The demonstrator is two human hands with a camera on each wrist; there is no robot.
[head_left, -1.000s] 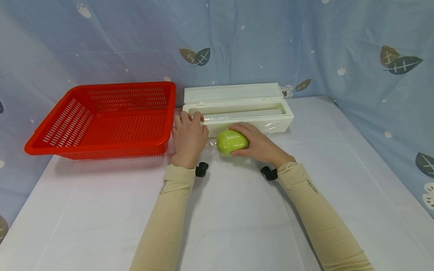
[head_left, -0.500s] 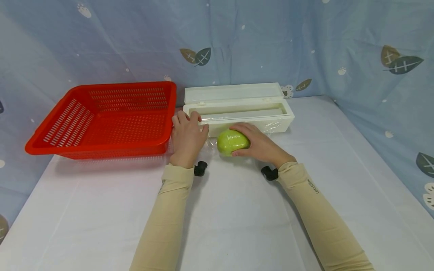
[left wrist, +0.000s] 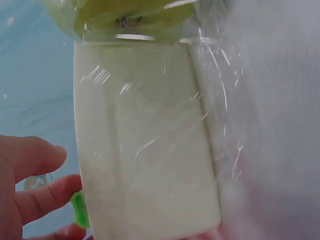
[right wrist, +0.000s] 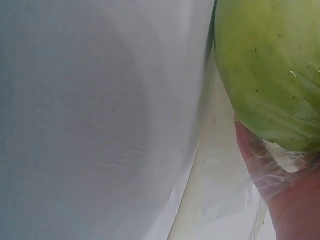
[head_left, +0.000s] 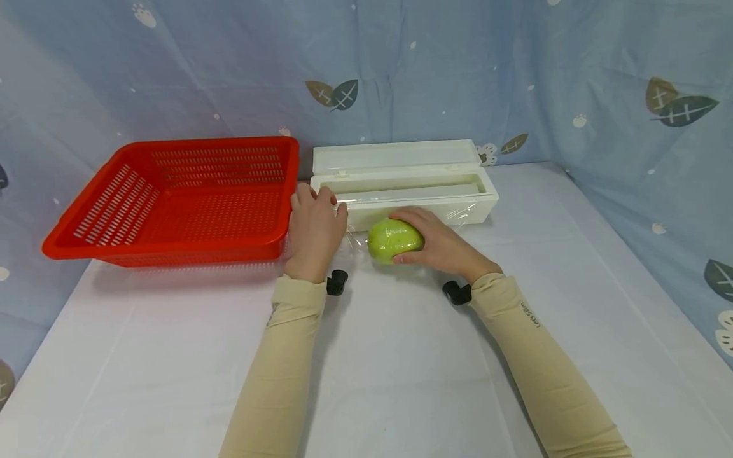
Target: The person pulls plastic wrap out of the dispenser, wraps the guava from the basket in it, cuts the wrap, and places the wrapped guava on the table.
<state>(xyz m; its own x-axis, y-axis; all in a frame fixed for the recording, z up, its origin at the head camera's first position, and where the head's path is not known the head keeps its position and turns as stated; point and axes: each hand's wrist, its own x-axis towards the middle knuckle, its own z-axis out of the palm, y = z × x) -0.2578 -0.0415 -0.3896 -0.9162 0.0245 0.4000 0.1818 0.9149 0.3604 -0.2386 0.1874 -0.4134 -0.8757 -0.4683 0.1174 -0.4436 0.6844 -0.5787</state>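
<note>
My right hand [head_left: 438,242] grips a green, oval, speckled fruit [head_left: 395,240] wrapped in clear cling film, with the thumb at the near side and fingers over the far side. Film [left wrist: 145,145] stretches from the fruit over the front of a white cling film box [head_left: 424,210], whose lid stands raised. At the box's left end is my left hand [head_left: 316,232], fingers loosely bent over the top edge. In the left wrist view, two of its fingertips touch a small green tab [left wrist: 80,209] on that edge, while the thumb stands apart from it.
A red slotted plastic basket [head_left: 189,253] stands left of the box, close beside my left hand. White cloth covers the table [head_left: 412,369]. Behind hangs a blue patterned curtain [head_left: 435,76].
The left hand has shifted slightly left along the box, and its thumb has risen a little. The right hand and the fruit stay in nearly the same place.
</note>
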